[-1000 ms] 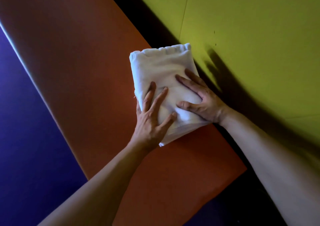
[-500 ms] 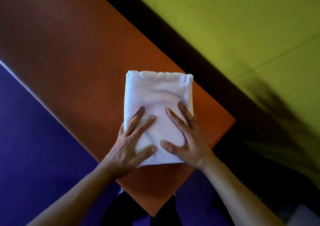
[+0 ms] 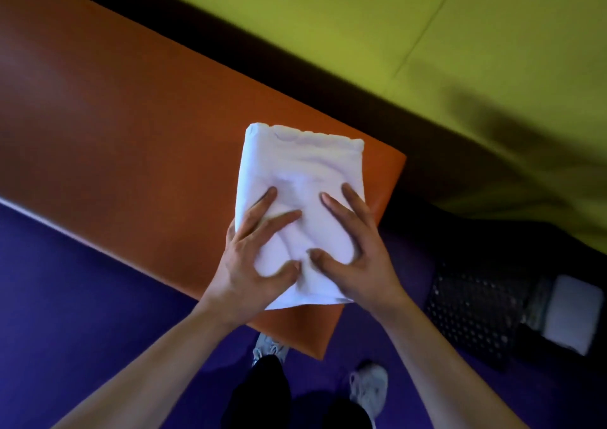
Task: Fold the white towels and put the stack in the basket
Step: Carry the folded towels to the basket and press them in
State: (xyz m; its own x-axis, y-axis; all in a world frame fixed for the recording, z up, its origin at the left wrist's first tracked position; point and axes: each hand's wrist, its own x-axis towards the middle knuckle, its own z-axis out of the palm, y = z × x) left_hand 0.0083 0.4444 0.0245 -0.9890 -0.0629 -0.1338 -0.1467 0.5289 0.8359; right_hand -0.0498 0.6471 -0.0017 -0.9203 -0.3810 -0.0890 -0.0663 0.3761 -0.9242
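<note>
A stack of folded white towels [image 3: 302,165] lies on the orange table [image 3: 131,126], near its right-hand corner. My left hand [image 3: 249,264] presses on the stack's near left part, fingers spread on top and thumb digging into the cloth. My right hand [image 3: 358,257] does the same on the near right part. The cloth bunches up between my two thumbs. A dark perforated basket [image 3: 473,313] stands on the floor to the right of the table, below its level. Something white [image 3: 571,313] shows at the basket's far side.
The table's corner [image 3: 315,349] juts toward my legs. My two shoes [image 3: 369,382] stand on the purple floor [image 3: 82,297]. A yellow-green surface [image 3: 361,28] lies beyond a dark gap behind the table.
The stack has come from the table's far edge toward its near right corner under both hands. The view has swung down and right, bringing the basket and my feet in.
</note>
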